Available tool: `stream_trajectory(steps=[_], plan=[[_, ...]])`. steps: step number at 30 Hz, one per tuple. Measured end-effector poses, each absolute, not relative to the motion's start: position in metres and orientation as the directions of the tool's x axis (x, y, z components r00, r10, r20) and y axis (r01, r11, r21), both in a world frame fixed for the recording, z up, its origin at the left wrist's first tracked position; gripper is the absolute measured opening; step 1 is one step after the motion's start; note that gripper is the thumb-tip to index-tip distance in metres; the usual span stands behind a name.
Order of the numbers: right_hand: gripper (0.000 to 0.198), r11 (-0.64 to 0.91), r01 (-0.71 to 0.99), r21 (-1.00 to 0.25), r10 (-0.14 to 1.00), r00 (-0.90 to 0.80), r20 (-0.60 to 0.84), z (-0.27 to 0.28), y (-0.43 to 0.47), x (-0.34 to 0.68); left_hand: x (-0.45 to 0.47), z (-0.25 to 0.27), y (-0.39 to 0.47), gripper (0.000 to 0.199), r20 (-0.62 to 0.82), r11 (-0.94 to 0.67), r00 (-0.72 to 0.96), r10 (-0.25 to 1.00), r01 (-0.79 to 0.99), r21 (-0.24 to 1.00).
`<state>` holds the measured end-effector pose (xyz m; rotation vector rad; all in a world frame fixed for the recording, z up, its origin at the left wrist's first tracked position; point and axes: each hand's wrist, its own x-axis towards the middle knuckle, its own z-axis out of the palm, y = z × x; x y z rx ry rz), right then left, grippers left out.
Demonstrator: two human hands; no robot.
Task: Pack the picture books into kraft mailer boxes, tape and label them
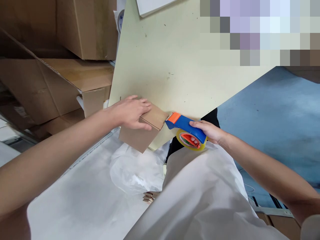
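A small brown cardboard box [140, 138] sits at the near edge of the pale table [160, 53]. My left hand [136, 113] lies on its top with the fingers stretched out, pressing against the flaps. In my right hand [208, 130] is a blue and orange tape dispenser [187, 125], my fingers wrapped round its rear end. A roll of clear yellowish tape [192, 140] is mounted in it. The dispenser's orange front end is at the box's right edge; whether tape sticks to the box there I cannot tell.
Large cardboard boxes [55, 86] are stacked at the left of the table. A clear plastic bag [138, 166] hangs below the small box. A white object [152, 5] lies at the table's far edge. Blue floor [270, 123] shows on the right.
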<state>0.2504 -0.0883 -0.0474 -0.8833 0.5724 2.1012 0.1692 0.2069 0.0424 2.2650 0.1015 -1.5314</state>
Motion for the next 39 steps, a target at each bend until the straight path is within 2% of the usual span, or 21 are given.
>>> stream_trajectory(steps=[4, 6, 8, 11, 14, 17, 19, 21, 23, 27, 32, 36, 39], plan=[[0.030, -0.618, -0.780, 0.102, 0.456, -0.460, -0.762, -0.048, -0.088, 0.253, 0.147, 0.049, 0.195, 0.072, -0.857, -0.899, 0.425, -0.291, 0.186, 0.398], [0.030, -0.624, -0.772, 0.122, 0.441, -0.477, -0.760, -0.048, -0.087, 0.256, 0.136, 0.049, 0.191, 0.071, -0.824, -0.888, 0.480, -0.300, 0.175, 0.426], [0.030, -0.615, -0.775, 0.145, 0.452, -0.497, -0.741, -0.046, -0.083, 0.262, 0.128, 0.047, 0.190, 0.068, -0.807, -0.889, 0.533, -0.254, 0.201, 0.413], [0.031, -0.608, -0.783, 0.127, 0.497, -0.501, -0.708, -0.042, -0.064, 0.275, 0.122, 0.048, 0.197, 0.063, -0.822, -0.892, 0.564, -0.079, 0.328, 0.310], [0.032, -0.600, -0.799, 0.028, 0.550, -0.438, -0.711, -0.040, -0.030, 0.292, 0.119, 0.056, 0.205, 0.058, -0.818, -0.841, 0.550, 0.168, 0.514, 0.173], [0.034, -0.628, -0.769, -0.121, 0.593, -0.372, -0.714, -0.039, 0.015, 0.309, 0.115, 0.063, 0.205, 0.056, -0.718, -0.745, 0.564, 0.409, 0.660, 0.094], [0.037, -0.665, -0.712, -0.224, 0.616, -0.354, -0.704, -0.036, 0.043, 0.319, 0.114, 0.065, 0.198, 0.057, -0.610, -0.734, 0.630, 0.481, 0.670, 0.113], [0.038, -0.697, -0.659, -0.281, 0.622, -0.362, -0.694, -0.031, 0.066, 0.327, 0.114, 0.062, 0.188, 0.060, -0.526, -0.775, 0.715, 0.460, 0.613, 0.155], [0.036, -0.736, -0.619, -0.274, 0.596, -0.400, -0.696, -0.026, 0.080, 0.332, 0.114, 0.057, 0.178, 0.063, -0.491, -0.805, 0.759, 0.427, 0.567, 0.175], [0.033, -0.772, -0.585, -0.250, 0.546, -0.408, -0.732, -0.017, 0.084, 0.330, 0.114, 0.047, 0.166, 0.062, -0.475, -0.774, 0.730, 0.491, 0.616, 0.146], [0.032, -0.798, -0.565, -0.209, 0.484, -0.394, -0.782, -0.013, 0.046, 0.325, 0.112, 0.045, 0.163, 0.059, -0.450, -0.755, 0.720, 0.528, 0.641, 0.140], [0.032, -0.828, -0.540, -0.152, 0.432, -0.441, -0.786, -0.018, 0.016, 0.325, 0.109, 0.045, 0.160, 0.059, -0.439, -0.750, 0.725, 0.531, 0.643, 0.155], [0.030, -0.858, -0.501, -0.116, 0.402, -0.512, -0.759, -0.029, 0.027, 0.327, 0.102, 0.044, 0.158, 0.059, -0.428, -0.718, 0.684, 0.590, 0.688, 0.110]])
